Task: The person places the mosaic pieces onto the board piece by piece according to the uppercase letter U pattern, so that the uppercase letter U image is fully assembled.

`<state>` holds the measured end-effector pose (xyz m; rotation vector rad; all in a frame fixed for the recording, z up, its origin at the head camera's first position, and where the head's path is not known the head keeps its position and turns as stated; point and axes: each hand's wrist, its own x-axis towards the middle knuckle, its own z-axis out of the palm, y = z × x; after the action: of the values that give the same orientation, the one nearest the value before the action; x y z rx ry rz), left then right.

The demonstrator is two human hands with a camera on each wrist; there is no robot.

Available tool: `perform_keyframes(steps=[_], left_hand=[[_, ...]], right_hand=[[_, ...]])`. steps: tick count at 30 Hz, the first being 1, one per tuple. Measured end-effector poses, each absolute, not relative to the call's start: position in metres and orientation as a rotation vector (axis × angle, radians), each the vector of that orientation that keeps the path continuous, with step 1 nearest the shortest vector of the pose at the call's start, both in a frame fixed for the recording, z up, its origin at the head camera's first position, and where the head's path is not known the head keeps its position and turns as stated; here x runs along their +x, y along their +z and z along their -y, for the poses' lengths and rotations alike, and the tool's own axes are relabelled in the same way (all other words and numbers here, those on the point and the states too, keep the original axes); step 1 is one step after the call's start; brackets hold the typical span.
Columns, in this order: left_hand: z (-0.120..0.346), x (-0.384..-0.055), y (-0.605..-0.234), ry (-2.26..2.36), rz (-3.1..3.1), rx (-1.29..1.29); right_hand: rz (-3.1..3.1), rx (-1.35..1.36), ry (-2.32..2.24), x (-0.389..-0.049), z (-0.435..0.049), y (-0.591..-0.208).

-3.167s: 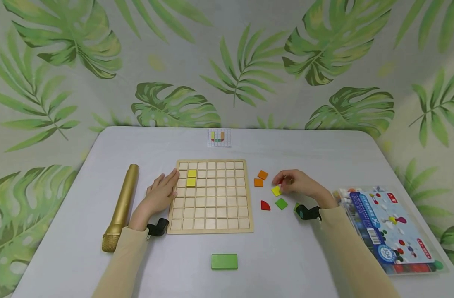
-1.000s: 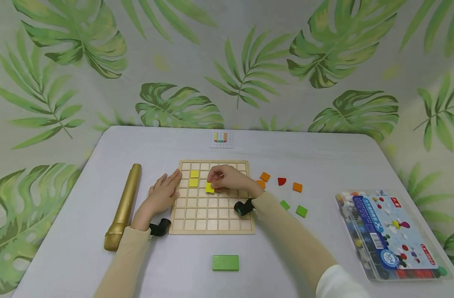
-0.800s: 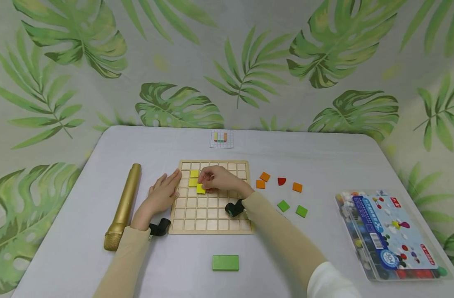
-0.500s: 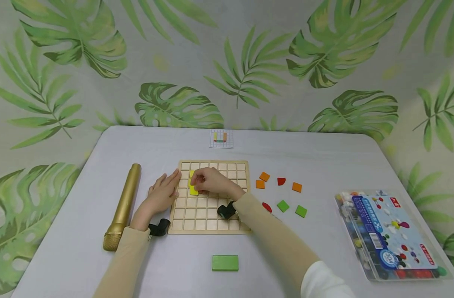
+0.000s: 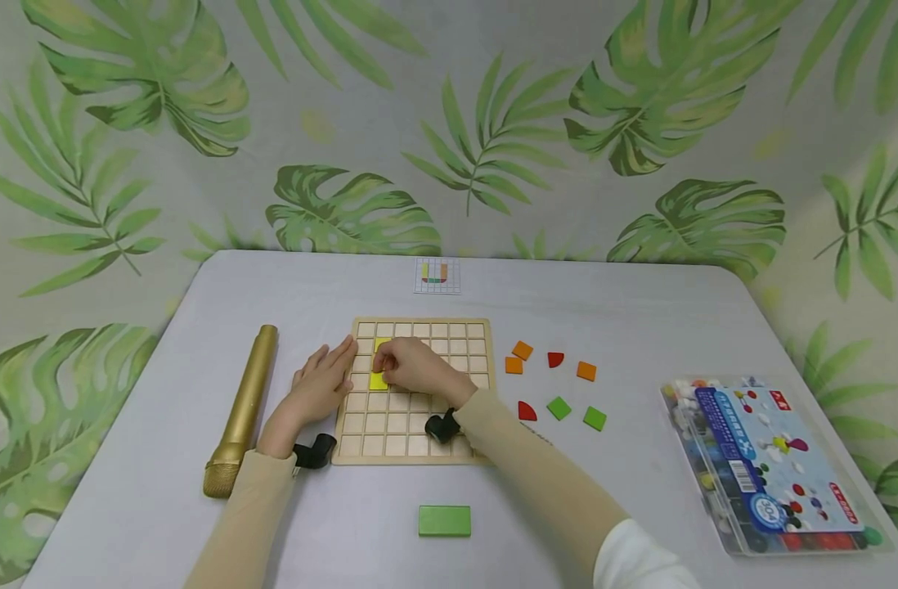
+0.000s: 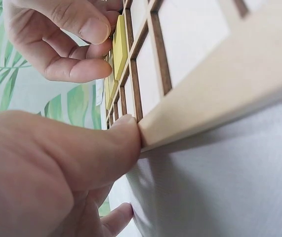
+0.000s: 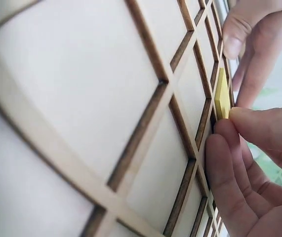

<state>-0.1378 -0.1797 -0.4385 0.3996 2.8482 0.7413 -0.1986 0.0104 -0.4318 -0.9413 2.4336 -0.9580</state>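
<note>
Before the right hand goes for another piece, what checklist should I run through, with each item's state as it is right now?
1. Board steadied: ok. The left hand rests against the left edge of the wooden grid board.
2. Yellow tile under control: ok. The right hand pinches the yellow tile.
3. That tile fully seated: cannot tell. Fingers cover part of it.
4. Right hand free: not ok. It has the tile.
5. Loose pieces in sight: ok. Orange tiles, red pieces and green tiles lie right of the board.
6. Pattern card visible: ok. It lies beyond the board.
</note>
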Motion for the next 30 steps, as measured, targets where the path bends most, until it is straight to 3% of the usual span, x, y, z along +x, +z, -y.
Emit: perform_keyframes(steps=[16, 30], left_hand=[[0.18, -0.137, -0.44, 0.761, -2.848, 0.421], [0.181, -0.139, -0.444, 0.752, -2.85, 0.406]], right_hand=[[-2.127, -0.699, -1.402, -0.212, -0.069, -0.43], [-2.197, -0.492, -1.492, -0.224, -0.178, -0.417]])
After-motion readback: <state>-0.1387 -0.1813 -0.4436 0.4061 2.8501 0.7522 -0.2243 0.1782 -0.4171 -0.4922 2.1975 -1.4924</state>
